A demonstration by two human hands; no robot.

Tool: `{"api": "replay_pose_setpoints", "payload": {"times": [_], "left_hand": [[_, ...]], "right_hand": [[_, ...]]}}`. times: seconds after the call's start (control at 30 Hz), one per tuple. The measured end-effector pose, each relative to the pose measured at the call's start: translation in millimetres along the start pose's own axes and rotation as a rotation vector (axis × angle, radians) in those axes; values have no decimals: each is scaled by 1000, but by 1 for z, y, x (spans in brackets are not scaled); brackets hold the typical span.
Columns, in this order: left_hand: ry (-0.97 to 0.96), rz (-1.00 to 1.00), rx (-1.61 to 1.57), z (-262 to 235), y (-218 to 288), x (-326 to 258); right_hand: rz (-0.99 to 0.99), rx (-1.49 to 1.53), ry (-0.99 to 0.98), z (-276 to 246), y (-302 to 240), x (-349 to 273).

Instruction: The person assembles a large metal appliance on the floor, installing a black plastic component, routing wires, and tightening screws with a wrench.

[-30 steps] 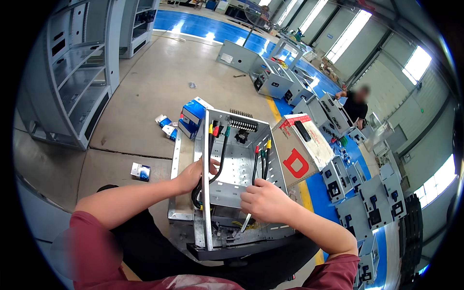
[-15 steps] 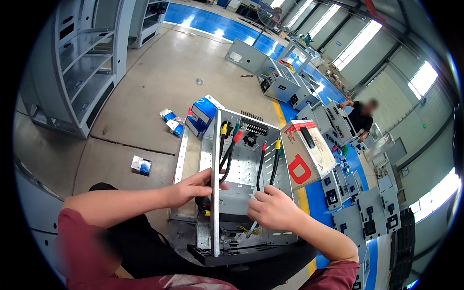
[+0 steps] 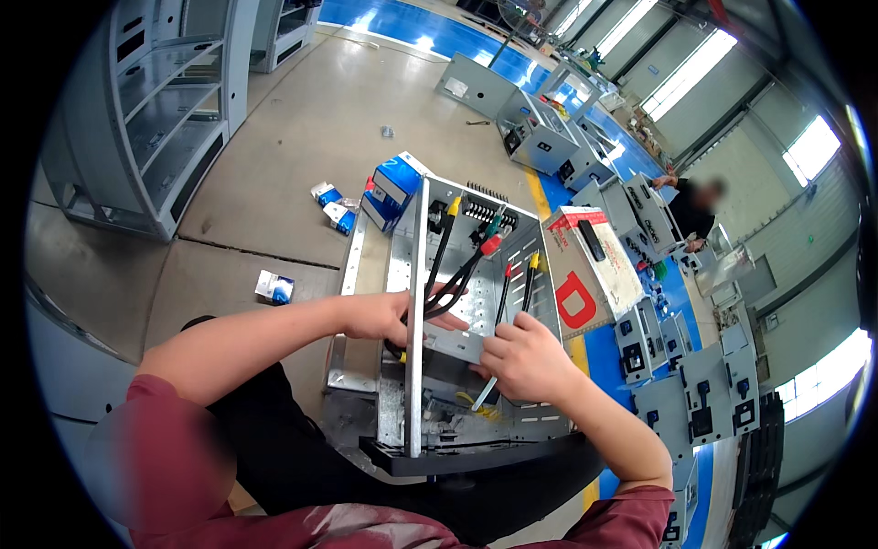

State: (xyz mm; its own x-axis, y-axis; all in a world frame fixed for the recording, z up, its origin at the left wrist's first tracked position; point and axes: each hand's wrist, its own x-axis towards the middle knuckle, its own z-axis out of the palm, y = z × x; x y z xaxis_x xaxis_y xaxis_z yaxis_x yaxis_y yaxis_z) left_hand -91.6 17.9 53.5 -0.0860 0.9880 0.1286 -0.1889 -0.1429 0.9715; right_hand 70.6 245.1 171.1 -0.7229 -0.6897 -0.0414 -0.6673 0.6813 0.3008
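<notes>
A grey metal cabinet [image 3: 430,403] lies open on the floor in front of me, with a perforated back plate and black cables [image 3: 457,265] tipped yellow, red and green. My left hand [image 3: 389,316] reaches over the cabinet's left wall and grips a bundle of those black cables. My right hand [image 3: 521,359] rests inside the cabinet on a small grey metal part [image 3: 457,346], fingers curled on its edge; a thin light-coloured tool or tie sticks out below the hand.
Blue and white small boxes [image 3: 389,188] lie on the concrete left of the cabinet, one more [image 3: 274,287] nearer me. A red and white carton [image 3: 590,270] sits to the right. Grey cabinets [image 3: 540,133] line the blue strip; another person [image 3: 690,206] works there. Grey shelving [image 3: 155,110] stands at left.
The view has shifted closer over the cabinet. My left hand has moved from the cabinet's left wall onto the black cables; my right hand has stayed low inside the cabinet.
</notes>
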Motion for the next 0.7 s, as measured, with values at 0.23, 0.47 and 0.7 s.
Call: {"api": "replay_pose_setpoints", "payload": {"times": [0.23,0.47,0.7], "left_hand": [[37,-33,-167,-2,2,1],[168,-32,-349,-5,-15,4],[210,24,-369,-9,-4,4]], "right_hand": [[-26,-8,-52,-6,0,3],[-7,109,-84,-7,12,11],[54,115,-76,-21,25,22]]}}
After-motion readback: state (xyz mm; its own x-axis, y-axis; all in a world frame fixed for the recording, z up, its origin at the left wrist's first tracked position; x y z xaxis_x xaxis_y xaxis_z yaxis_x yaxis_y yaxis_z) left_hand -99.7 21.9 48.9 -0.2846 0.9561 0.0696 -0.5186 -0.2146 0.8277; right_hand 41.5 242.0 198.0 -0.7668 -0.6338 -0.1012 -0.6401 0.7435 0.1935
